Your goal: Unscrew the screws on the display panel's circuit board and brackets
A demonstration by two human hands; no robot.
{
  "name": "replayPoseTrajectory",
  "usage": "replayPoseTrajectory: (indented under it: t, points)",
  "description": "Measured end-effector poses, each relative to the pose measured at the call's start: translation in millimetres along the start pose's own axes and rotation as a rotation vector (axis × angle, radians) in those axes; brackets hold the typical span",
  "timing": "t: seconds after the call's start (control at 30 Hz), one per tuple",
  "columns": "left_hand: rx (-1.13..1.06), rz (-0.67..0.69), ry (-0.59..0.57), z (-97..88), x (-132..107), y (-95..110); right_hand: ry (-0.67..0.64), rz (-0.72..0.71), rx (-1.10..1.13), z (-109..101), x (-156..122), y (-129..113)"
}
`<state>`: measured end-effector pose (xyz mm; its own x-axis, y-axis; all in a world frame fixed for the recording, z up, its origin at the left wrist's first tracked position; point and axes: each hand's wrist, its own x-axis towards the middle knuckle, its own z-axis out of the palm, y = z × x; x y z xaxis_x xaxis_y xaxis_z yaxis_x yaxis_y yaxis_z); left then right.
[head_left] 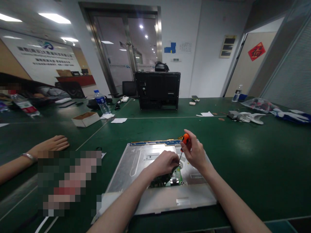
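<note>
My right hand (pixel 196 152) grips a screwdriver by its orange-and-black handle (pixel 186 139), with the thin shaft pointing down and its tip near the upper edge of a green circuit board (pixel 178 176). Beside that tip, the fingers of my left hand (pixel 167 161) are curled and pressed together; whatever they hold is hidden. The board sits on the silver metal back of a flat panel (pixel 136 165), which lies on the table in front of me. A narrow blue circuit strip (pixel 150 143) runs along the panel's far edge. My left hand and forearm cover part of the green board.
Another person's hand (pixel 52 144) rests on the green table (pixel 245 174) at left, near a blurred-out patch. Farther back are an open white box (pixel 86 119), a water bottle (pixel 102 102) and a black monitor-like frame (pixel 157 90). Grey-white parts (pixel 245 116) lie at right.
</note>
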<state>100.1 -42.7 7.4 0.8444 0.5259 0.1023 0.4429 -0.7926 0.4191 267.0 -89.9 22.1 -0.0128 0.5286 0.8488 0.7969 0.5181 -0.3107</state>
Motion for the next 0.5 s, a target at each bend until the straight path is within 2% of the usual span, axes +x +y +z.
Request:
replayPoseTrajectory:
  t: [0.5]
  points:
    - [-0.054, -0.029, -0.009, 2.0, -0.7, -3.4, -0.04, -0.002, 0.019, 4.0, -3.7, 1.3]
